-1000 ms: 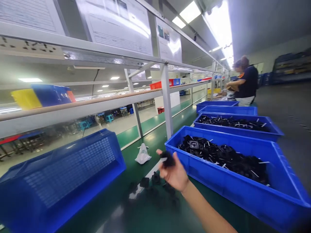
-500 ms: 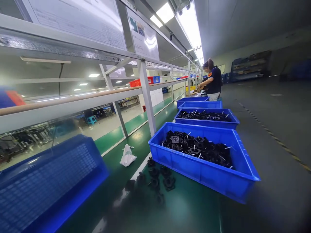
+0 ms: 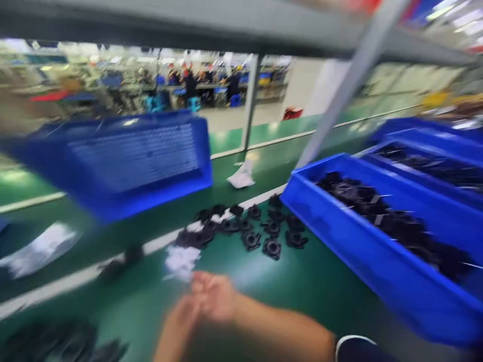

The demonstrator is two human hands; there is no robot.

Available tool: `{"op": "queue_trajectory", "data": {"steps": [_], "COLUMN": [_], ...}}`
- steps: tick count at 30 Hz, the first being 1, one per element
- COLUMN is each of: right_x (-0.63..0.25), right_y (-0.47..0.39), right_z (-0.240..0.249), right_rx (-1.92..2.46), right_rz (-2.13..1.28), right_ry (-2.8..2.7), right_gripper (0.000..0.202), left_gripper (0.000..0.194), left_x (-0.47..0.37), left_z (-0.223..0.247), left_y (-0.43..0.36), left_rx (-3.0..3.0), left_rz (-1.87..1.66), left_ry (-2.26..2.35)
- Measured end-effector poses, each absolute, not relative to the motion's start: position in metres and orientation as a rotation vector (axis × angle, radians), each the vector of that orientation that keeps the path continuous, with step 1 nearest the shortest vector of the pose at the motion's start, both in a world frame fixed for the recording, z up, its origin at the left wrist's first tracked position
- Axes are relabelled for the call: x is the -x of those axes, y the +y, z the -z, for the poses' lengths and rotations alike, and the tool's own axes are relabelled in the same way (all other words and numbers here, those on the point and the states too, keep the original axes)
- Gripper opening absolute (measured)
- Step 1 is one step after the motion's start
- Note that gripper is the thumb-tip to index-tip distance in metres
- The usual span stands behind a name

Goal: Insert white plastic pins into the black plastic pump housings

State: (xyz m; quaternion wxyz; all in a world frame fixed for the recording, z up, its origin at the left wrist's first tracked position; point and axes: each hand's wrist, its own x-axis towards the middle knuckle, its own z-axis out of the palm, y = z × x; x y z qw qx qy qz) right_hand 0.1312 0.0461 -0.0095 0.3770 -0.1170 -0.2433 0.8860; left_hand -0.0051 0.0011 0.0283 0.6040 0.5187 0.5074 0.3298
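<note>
My left hand [image 3: 184, 311] and my right hand [image 3: 216, 296] meet low in the head view, over the green work surface [image 3: 302, 291]. The right fingers look curled and pressed together; anything inside them is hidden. Motion smears the left fingers, so their closing cannot be made out. Just beyond the fingertips is a crumpled white piece [image 3: 182, 261], perhaps a thin bag; whether a hand touches it is unclear. Several black molded parts with round centres [image 3: 271, 247] lie past the hands. More dark parts [image 3: 56, 342] are blurred at the lower left.
On the right stands a blue bin [image 3: 339, 221] of black parts, with more blue bins [image 3: 433, 163] behind. A tilted blue crate [image 3: 147, 161] is at the left back. White bags [image 3: 242, 176] lie on the surface. A slanted grey post [image 3: 339, 95] rises beyond.
The view has swung left and down. Both my hands and the white piece by them have come into view. The person at the far right is out of view.
</note>
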Motion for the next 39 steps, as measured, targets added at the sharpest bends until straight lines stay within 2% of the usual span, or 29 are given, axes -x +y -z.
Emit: {"op": "queue_trajectory", "data": {"steps": [3,7,39], "right_x": [-0.123,-0.126,-0.125], "right_y": [0.045,0.045,0.042], "right_z": [0.019,0.021,0.016], "right_rx": [0.159,0.08,0.269], "right_rz": [-2.384,-2.416,-2.384], "right_ry": [-0.171,-0.014,-0.13], "right_gripper": [0.038,0.04,0.042], "left_gripper": [0.033,0.031,0.025], "left_x": [0.017,0.022,0.02], "left_z": [-0.013,-0.006,-0.011], "left_y": [0.002,0.004,0.005], "left_rx": [-1.136,-1.147,-1.105], "left_rz": [-0.77,-0.774,-0.796], "left_ry": [1.209,1.149,1.094]}}
